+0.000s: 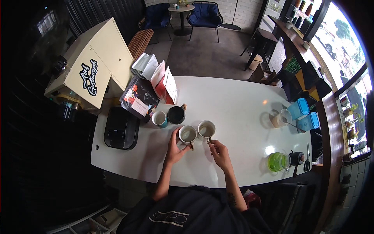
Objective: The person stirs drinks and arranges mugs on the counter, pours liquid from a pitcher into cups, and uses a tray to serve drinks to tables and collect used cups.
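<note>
Two pale mugs stand side by side on the white table [241, 156]. My left hand [176, 150] is wrapped round the left mug [187, 134], with fingers at its side and thumb near its handle. My right hand [220, 154] pinches the handle of the right mug [206, 130]. Both mugs look upright, and I see their pale insides from above. Just behind them are a black cup [176, 115] and a small white-lined cup [159, 118] with a teal outside.
A cream machine [91, 66] and a black scale [121, 128] stand at the left, beside coffee bags [157, 76] and a dark printed box [140, 97]. To the right are blue-lidded containers [299, 109], a clear cup [285, 116], a green-filled glass jug [277, 161] and scissors [307, 160].
</note>
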`<state>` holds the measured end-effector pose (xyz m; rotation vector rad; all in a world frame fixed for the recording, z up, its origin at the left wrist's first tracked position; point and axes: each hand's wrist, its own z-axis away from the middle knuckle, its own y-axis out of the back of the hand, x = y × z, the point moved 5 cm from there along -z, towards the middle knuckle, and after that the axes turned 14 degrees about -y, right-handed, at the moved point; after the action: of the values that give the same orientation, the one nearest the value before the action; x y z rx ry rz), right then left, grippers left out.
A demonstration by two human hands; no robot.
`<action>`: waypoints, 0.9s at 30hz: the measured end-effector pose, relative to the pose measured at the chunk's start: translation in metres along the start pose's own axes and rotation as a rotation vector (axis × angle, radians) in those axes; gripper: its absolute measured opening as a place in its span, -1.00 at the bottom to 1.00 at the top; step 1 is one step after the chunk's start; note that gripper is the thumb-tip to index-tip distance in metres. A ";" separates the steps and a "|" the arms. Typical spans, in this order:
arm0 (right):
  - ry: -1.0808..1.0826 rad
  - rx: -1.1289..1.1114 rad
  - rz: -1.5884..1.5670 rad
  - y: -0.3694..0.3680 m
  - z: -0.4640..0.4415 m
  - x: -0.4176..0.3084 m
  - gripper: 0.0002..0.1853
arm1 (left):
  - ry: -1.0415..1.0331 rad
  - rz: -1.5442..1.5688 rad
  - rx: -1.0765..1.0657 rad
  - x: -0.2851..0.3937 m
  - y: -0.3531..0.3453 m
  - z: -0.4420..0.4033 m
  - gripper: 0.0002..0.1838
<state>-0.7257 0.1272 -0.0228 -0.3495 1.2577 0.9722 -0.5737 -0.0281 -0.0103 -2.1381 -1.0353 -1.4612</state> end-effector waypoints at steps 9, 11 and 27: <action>-0.059 -0.007 -0.021 0.000 0.004 -0.004 -0.74 | -0.020 -0.102 -0.034 0.003 0.000 -0.007 -0.12; -0.039 0.004 0.001 0.000 0.002 -0.001 -0.73 | -0.014 -0.102 -0.028 0.000 -0.001 -0.007 -0.12; -0.032 -0.029 -0.009 -0.010 0.001 -0.004 -0.73 | -0.014 -0.079 -0.011 -0.011 -0.010 -0.015 -0.18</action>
<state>-0.7173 0.1209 -0.0217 -0.3603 1.2132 0.9855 -0.5935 -0.0351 -0.0151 -2.1405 -1.1305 -1.4931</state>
